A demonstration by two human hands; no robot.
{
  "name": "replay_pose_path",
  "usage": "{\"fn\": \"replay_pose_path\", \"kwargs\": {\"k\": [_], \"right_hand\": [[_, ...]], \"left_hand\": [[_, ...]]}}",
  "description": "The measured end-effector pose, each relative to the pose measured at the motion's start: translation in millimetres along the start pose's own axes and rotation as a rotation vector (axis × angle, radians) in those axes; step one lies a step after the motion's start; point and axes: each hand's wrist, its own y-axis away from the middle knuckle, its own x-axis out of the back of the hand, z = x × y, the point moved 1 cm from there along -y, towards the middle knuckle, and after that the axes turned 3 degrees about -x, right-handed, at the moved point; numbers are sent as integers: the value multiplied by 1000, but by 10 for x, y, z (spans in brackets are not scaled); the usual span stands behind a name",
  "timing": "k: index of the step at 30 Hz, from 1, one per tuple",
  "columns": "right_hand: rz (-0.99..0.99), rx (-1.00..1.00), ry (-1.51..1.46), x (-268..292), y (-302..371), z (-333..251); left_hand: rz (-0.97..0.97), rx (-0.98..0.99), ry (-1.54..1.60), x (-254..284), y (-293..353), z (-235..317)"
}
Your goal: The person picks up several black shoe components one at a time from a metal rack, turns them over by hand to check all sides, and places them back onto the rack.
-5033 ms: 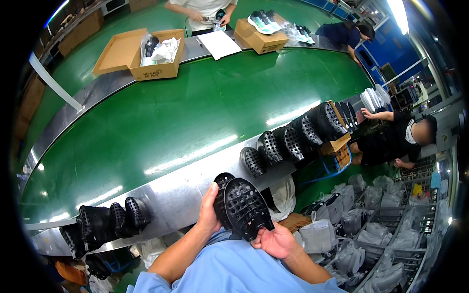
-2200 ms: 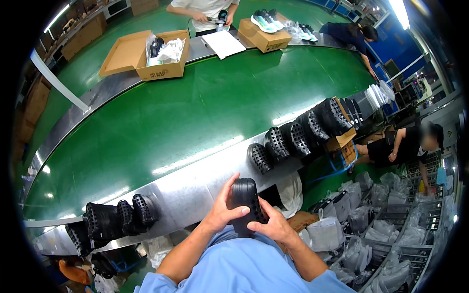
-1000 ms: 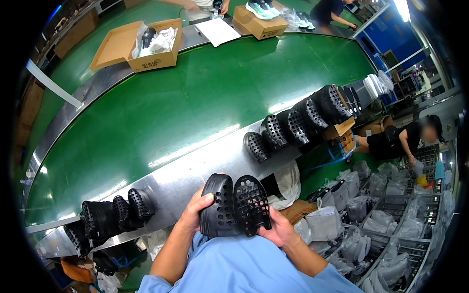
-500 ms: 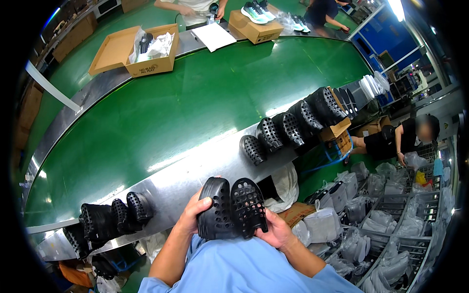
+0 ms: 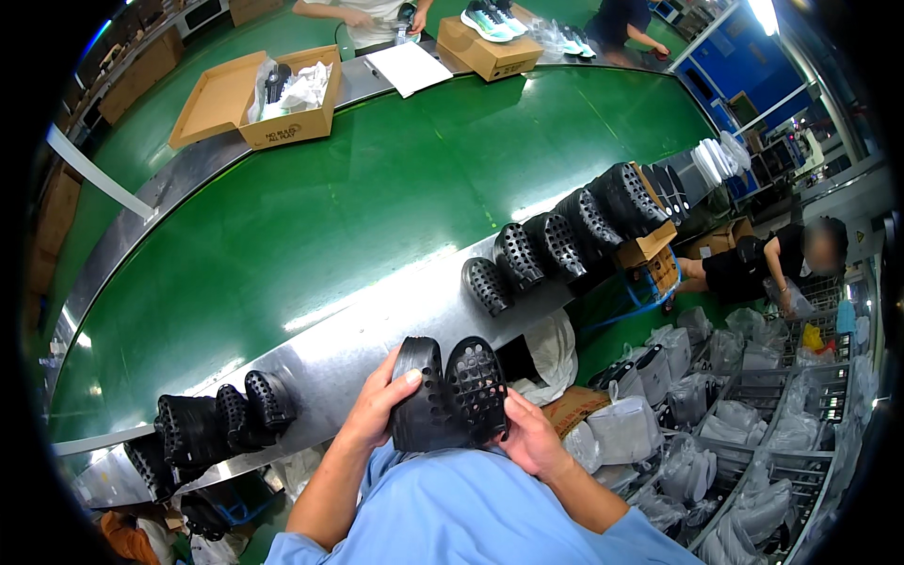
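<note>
Close in front of my body I hold black plastic shoe trees, toe-shaped and dotted with round holes. My left hand (image 5: 379,400) is closed on a thick nested stack of shoe trees (image 5: 418,400), thumb across its outer side. My right hand (image 5: 533,435) grips the lower edge of a thinner shoe tree (image 5: 477,381), whose perforated face shows. The two pieces stand side by side, toes up, and touch low down. More shoe trees (image 5: 519,256) line the metal ledge to the right. Others (image 5: 188,428) are stacked on the ledge at the left.
Beyond the metal ledge (image 5: 330,377) runs a green conveyor belt (image 5: 358,207). An open shoe box (image 5: 292,127), a paper sheet (image 5: 408,69) and a closed box (image 5: 487,55) sit along its far side. At right, a rack (image 5: 753,428) holds bagged items; a person (image 5: 767,264) bends there. Another person (image 5: 363,24) works opposite.
The held shoe trees have tilted slightly, and my right hand has shifted a little higher and left on the thinner one. The person at right has moved a hand with a bag.
</note>
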Motion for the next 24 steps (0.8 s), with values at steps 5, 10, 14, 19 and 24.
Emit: {"fn": "replay_pose_path", "kwargs": {"k": [5, 10, 14, 19, 24], "right_hand": [[115, 258, 727, -165, -35, -55], [50, 260, 942, -342, -52, -169], [123, 161, 1251, -419, -44, -340], [166, 148, 1144, -570, -27, -355], [165, 246, 1054, -608, -54, -303]], "left_hand": [[36, -137, -180, -147, -90, -132], [19, -209, -224, -249, -97, -161], [-32, -236, -266, -287, -54, -120], [-75, -241, -338, -346, -38, -107], [-43, -188, -259, -332, -7, -45]]}}
